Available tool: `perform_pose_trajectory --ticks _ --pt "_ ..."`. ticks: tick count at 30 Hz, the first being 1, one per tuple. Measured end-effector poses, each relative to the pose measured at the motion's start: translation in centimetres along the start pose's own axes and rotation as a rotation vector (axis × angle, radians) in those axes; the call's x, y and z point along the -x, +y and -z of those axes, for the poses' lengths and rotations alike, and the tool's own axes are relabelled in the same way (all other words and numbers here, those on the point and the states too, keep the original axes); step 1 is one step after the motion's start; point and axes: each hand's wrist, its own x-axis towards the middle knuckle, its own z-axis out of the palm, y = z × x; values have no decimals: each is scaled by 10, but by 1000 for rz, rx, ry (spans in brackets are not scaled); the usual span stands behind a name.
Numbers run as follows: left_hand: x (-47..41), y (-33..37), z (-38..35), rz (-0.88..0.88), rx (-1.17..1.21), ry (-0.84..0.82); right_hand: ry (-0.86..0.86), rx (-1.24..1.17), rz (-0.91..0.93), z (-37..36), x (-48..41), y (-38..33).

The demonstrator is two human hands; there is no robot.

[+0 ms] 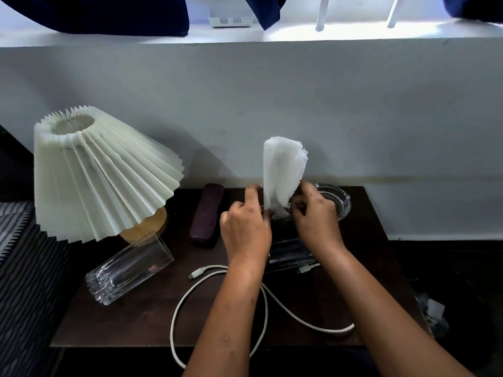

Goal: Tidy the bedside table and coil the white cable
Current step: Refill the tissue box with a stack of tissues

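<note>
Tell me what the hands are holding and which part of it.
Both hands pinch the white tissue at its bottom end: left hand on its left edge, right hand on its right. The top stands free.

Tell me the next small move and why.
Probably press the tissue down into the dark box beneath it. Both the left hand and right hand pinch its base, and it stands tall and loose above the box. The white cable lies uncoiled in front, so it likely comes after.
</note>
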Motion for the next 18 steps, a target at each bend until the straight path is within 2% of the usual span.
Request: perform_pose_trajectory --ticks 6,11,18 --pt "-2 2 0 21 -41 -45 -47 88 -6 2 -1 1" --pt "0 6 1 50 -11 7 -85 192 39 2 -2 3" --pt "-2 -1 -1 196 -24 3 -108 36 7 8 -3 1"
